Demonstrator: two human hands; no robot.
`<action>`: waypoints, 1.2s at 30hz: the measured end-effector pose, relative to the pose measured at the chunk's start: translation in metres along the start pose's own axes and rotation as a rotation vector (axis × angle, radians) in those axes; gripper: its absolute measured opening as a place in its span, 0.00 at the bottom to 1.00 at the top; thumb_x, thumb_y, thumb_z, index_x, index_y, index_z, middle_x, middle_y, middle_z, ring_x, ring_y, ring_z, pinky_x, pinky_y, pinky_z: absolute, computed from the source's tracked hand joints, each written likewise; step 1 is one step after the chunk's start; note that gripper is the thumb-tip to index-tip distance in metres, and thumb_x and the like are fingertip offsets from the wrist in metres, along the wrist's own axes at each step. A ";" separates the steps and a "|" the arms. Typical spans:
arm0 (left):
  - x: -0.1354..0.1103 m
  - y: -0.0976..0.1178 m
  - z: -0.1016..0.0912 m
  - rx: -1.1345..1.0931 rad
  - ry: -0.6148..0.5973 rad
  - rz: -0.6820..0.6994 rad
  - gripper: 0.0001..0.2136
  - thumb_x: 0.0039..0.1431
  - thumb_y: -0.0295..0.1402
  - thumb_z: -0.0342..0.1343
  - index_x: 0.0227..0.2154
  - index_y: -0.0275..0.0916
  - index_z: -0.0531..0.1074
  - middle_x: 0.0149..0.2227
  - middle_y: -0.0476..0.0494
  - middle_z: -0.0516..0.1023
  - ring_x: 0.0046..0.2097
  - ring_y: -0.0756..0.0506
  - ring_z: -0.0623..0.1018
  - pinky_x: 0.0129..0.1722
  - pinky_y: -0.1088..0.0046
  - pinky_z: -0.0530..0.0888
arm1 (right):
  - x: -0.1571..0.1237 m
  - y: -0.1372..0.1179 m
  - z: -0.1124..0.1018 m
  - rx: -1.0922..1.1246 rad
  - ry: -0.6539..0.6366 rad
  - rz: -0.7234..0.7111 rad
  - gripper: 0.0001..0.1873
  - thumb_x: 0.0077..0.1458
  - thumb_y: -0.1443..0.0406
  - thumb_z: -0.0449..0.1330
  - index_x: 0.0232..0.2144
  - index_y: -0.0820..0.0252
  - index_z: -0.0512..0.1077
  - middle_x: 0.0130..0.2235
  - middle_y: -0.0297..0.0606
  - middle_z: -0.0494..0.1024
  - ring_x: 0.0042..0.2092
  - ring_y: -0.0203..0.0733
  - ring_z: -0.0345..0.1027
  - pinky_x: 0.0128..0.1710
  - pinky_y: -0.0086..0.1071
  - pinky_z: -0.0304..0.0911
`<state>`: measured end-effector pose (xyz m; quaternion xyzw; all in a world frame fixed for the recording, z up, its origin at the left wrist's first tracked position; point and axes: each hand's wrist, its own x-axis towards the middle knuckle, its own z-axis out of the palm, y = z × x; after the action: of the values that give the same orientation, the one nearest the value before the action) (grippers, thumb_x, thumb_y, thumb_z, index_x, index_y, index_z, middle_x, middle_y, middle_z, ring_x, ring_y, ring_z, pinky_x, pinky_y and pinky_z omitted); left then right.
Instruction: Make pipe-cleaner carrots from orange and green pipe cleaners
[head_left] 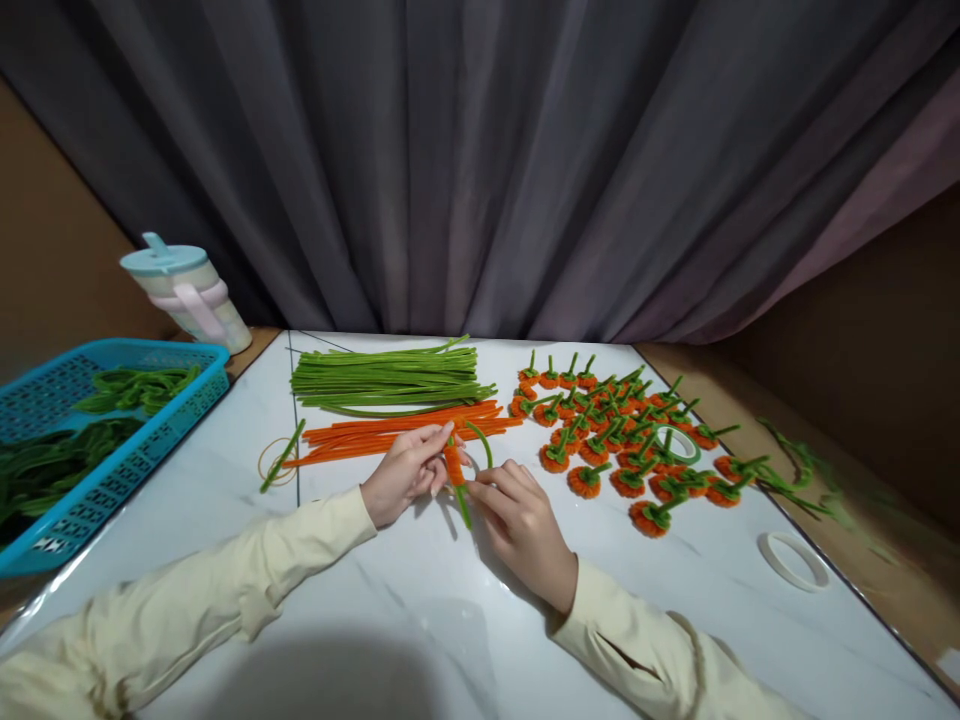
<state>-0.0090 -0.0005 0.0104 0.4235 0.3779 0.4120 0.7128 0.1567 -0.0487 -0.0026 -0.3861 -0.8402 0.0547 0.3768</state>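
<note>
My left hand is closed, its thumb and fingers pinching a short orange pipe cleaner piece over the middle of the table. A green pipe cleaner runs with it, one part curving up to the right and a tip poking out below. Just to the right, my right hand is closed too, its fingertips pinched on the green pipe cleaner by the lower end of the orange piece. Fingers partly hide where the two join. Behind my hands lie bundles of orange pipe cleaners and green pipe cleaners.
Many orange pumpkin-like pieces with green stems cover the table's right side, a green tape roll among them. A white tape roll lies nearer. At left are a blue basket of green pieces, a tumbler and rubber bands.
</note>
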 end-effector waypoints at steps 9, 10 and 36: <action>-0.001 -0.003 0.005 -0.162 0.022 -0.024 0.11 0.58 0.38 0.54 0.30 0.33 0.65 0.32 0.41 0.77 0.23 0.54 0.76 0.19 0.86 0.70 | 0.000 -0.001 0.000 -0.066 -0.029 -0.009 0.11 0.59 0.72 0.48 0.33 0.64 0.71 0.31 0.40 0.71 0.32 0.42 0.57 0.30 0.36 0.50; -0.002 -0.003 0.005 -0.171 0.019 -0.022 0.11 0.58 0.38 0.54 0.30 0.33 0.65 0.32 0.41 0.77 0.23 0.54 0.75 0.20 0.86 0.71 | 0.000 -0.001 0.001 -0.060 -0.033 -0.006 0.11 0.59 0.73 0.48 0.32 0.63 0.70 0.31 0.40 0.71 0.32 0.42 0.57 0.31 0.36 0.50; -0.004 -0.009 0.006 -0.166 0.023 0.076 0.15 0.50 0.42 0.59 0.29 0.33 0.66 0.27 0.45 0.75 0.19 0.55 0.71 0.20 0.81 0.70 | 0.002 0.003 -0.005 -0.050 0.116 -0.006 0.08 0.61 0.71 0.51 0.36 0.60 0.69 0.36 0.38 0.75 0.39 0.45 0.57 0.37 0.38 0.49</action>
<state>-0.0028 -0.0090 0.0050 0.3723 0.3342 0.4734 0.7250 0.1605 -0.0461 0.0010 -0.3953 -0.8193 0.0101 0.4153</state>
